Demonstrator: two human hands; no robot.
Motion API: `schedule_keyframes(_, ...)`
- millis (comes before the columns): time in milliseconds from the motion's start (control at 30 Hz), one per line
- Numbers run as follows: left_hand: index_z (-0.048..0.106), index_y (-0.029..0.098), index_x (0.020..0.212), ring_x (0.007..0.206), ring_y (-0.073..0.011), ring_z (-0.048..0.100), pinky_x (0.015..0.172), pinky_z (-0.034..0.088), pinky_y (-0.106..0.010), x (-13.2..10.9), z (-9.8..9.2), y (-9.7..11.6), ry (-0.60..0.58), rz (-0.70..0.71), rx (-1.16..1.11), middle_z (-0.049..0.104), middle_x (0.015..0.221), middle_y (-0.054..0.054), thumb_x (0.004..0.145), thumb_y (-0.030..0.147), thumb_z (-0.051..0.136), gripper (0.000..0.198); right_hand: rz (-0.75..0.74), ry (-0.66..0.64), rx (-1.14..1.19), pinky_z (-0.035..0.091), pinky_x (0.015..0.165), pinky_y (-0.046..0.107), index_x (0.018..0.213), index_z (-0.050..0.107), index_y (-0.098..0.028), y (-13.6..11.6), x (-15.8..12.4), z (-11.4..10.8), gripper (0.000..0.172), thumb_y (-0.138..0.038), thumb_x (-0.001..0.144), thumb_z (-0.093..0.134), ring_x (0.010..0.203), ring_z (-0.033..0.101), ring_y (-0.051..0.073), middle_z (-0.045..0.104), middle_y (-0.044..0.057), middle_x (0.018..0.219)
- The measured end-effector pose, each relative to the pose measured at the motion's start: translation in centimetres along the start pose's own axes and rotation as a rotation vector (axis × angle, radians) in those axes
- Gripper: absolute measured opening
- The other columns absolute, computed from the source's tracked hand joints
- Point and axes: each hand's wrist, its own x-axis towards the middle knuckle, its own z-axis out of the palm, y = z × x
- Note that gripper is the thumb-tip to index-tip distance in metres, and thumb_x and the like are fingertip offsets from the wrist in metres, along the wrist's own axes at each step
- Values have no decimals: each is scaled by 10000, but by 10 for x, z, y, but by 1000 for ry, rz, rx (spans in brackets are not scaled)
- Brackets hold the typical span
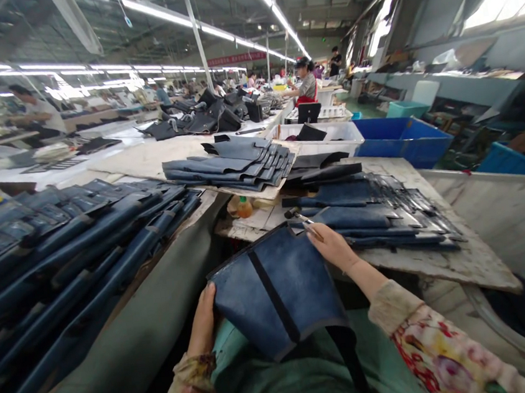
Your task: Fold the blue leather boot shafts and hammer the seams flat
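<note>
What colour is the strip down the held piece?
Black strip on dark blue piece; head view.

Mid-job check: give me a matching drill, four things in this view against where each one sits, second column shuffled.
1 left hand
2 right hand
3 blue bin
4 orange bottle

a at the blue panel, upper right edge
b right, beyond the stacks
c at the panel's lower left corner
d in the gap under the board

Pairs: 1-c, 2-a, 3-b, 4-d
</note>
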Motion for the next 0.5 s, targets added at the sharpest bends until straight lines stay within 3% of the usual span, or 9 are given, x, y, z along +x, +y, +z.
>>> schedule_keyframes(167,557,220,1156,1184,-251,490,1027,350,-407,-2,5,2,-6,-71,21,562,1253,-75,793,577,507,511,-107,-74,-135,424,745,248,841,594,-205,-8,16,14,160,-266,850,447,816,579,157,609,39,858)
schedule_keyframes(333,542,207,1162,1217,-247,458,1048,318,-387,4,8,-5,10,-35,58,534,1288,-78,805,555,493,500,-113,-49,-266,401,691,236,743,532,-203,-4,8,13,169,-273,862,434,769,555,146,559,37,843)
schedule_keyframes(500,566,189,1108,1174,-269,498,1031,334,-378,0,19,-6,-72,67,143,593,1200,-92,729,556,572,528,-64,-20,-359,366,591,235,687,487,-202,7,-5,0,225,-304,873,413,638,528,125,535,30,794)
